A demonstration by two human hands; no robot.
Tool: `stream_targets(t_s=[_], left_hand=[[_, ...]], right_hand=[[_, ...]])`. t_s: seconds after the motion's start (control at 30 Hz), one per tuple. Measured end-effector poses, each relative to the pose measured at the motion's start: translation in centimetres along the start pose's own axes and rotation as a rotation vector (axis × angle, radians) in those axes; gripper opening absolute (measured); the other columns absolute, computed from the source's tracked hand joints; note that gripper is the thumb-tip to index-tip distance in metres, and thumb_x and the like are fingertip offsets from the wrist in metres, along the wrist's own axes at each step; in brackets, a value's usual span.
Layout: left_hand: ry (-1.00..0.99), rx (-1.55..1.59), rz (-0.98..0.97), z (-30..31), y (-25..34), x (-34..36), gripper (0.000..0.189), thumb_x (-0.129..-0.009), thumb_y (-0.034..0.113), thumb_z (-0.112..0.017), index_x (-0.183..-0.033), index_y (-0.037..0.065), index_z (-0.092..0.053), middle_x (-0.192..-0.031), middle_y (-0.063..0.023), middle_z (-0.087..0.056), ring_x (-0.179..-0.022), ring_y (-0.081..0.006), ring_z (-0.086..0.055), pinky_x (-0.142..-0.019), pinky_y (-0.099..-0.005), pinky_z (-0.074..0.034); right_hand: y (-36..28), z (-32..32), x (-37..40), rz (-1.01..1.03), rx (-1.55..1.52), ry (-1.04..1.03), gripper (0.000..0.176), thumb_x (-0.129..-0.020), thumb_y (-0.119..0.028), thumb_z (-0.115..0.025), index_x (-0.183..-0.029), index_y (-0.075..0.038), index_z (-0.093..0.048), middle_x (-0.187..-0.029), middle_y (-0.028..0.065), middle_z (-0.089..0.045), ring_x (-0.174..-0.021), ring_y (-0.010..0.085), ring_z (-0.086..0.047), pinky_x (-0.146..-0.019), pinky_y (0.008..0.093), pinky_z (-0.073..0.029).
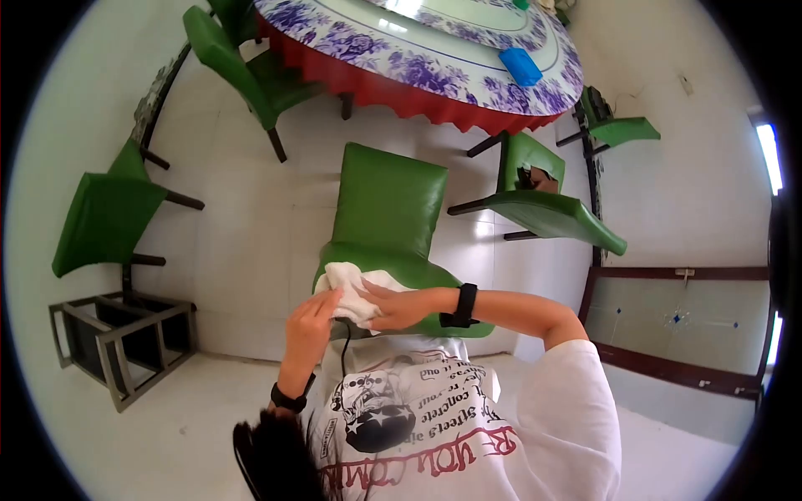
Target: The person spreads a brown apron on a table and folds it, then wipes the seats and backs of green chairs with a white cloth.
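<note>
A white cloth (351, 288) lies bunched on the seat of a green chair (388, 196), close in front of my body. My left hand (311, 321) is on the cloth's left side, with its fingers pressed together against the fabric. From the right, my right hand (397, 307) holds the cloth's other side, its fingertips partly hidden in the folds. Both hands are close together, and each wrist wears a black band. The chair's backrest extends away from me.
A round table (401, 63) with a purple floral top and red skirt stands ahead, a blue box (520, 67) on it. Green chairs surround it; one on the right (551, 213) holds a brown item. A metal frame stool (125, 342) stands at left, a wooden-framed door (677, 317) at right.
</note>
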State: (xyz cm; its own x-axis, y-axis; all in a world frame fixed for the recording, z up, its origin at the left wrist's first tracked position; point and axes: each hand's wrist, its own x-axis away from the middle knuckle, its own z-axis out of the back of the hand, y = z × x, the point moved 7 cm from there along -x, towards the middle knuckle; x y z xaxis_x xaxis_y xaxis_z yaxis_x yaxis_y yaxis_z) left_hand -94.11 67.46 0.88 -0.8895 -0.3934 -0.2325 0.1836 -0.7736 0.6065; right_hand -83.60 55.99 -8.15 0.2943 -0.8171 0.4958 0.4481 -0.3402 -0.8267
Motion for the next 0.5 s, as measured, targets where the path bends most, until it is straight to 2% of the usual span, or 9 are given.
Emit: stream_targets(t_s=[0.03,0.13,0.23,0.3,0.37,0.4,0.5], left_hand=[[0.041,0.009,0.032,-0.2,-0.4,-0.1,0.039,-0.075,0.0,-0.059,-0.112,0.009,-0.063,-0.1,-0.0107,-0.065,-0.091,-0.0273,-0.063,-0.076,-0.0363,-0.05],[0.07,0.141,0.196,-1.6,-3.0,-1.1,0.037,-0.077,0.001,-0.058,-0.113,0.009,-0.063,-0.102,-0.0132,-0.065,-0.09,-0.0299,-0.062,-0.074,-0.0368,-0.05],[-0.035,0.191,0.327,-2.5,-5.2,-2.0,0.036,-0.08,0.006,-0.059,-0.116,0.01,-0.061,-0.099,-0.0164,-0.064,-0.085,-0.0325,-0.061,-0.072,-0.0375,-0.049],[-0.139,0.202,0.416,-3.3,-6.7,-2.9,0.037,-0.082,0.009,-0.06,-0.119,0.01,-0.06,-0.095,-0.0184,-0.064,-0.08,-0.034,-0.061,-0.07,-0.0384,-0.049],[-0.246,0.218,0.538,-4.1,-8.8,-3.0,0.038,-0.083,0.013,-0.061,-0.121,0.011,-0.059,-0.09,-0.0199,-0.064,-0.074,-0.0352,-0.06,-0.068,-0.0396,-0.049],[-0.33,0.193,0.53,-5.2,-10.4,-2.7,0.042,-0.085,0.014,-0.059,-0.127,0.015,-0.055,-0.085,-0.0202,-0.063,-0.071,-0.0369,-0.06,-0.066,-0.0418,-0.048],[-0.477,-0.102,0.468,-9.4,-14.3,-1.9,0.045,-0.087,0.015,-0.055,-0.131,0.019,-0.05,-0.087,-0.0197,-0.063,-0.073,-0.0375,-0.06,-0.065,-0.0436,-0.047]], right_hand=[[0.7,-0.1,-0.9,-0.013,-0.027,0.007,0.082,-0.092,-0.046,-0.047,-0.147,-0.005,-0.003,-0.148,0.0333,0.002,-0.137,0.0437,-0.015,-0.111,0.0391,-0.02],[3.9,-0.2,-5.5,0.276,-0.14,0.012,0.078,-0.093,-0.04,-0.047,-0.148,-0.01,0.0,-0.151,0.0261,0.005,-0.14,0.0396,-0.009,-0.112,0.039,-0.015],[4.8,1.4,-8.1,0.208,-0.318,-0.03,0.074,-0.094,-0.038,-0.046,-0.149,-0.015,-0.002,-0.153,0.0207,0.003,-0.141,0.0391,-0.004,-0.113,0.0425,-0.011],[6.1,1.8,-10.0,0.089,-0.323,-0.012,0.072,-0.094,-0.037,-0.046,-0.149,-0.018,-0.004,-0.153,0.0214,0.003,-0.141,0.0394,-0.002,-0.113,0.044,-0.01],[7.7,2.8,-12.1,0.09,-0.25,-0.01,0.072,-0.094,-0.041,-0.045,-0.149,-0.021,-0.004,-0.151,0.0245,0.0,-0.14,0.0409,-0.004,-0.113,0.0457,-0.009],[8.7,3.2,-13.5,0.089,-0.229,0.001,0.071,-0.093,-0.044,-0.044,-0.149,-0.022,-0.005,-0.151,0.0261,-0.001,-0.14,0.0417,-0.004,-0.113,0.0465,-0.008],[12.8,1.5,-16.2,0.044,-0.235,0.04,0.071,-0.093,-0.051,-0.041,-0.149,-0.027,-0.006,-0.149,0.0309,-0.005,-0.139,0.044,-0.006,-0.113,0.049,-0.006]])
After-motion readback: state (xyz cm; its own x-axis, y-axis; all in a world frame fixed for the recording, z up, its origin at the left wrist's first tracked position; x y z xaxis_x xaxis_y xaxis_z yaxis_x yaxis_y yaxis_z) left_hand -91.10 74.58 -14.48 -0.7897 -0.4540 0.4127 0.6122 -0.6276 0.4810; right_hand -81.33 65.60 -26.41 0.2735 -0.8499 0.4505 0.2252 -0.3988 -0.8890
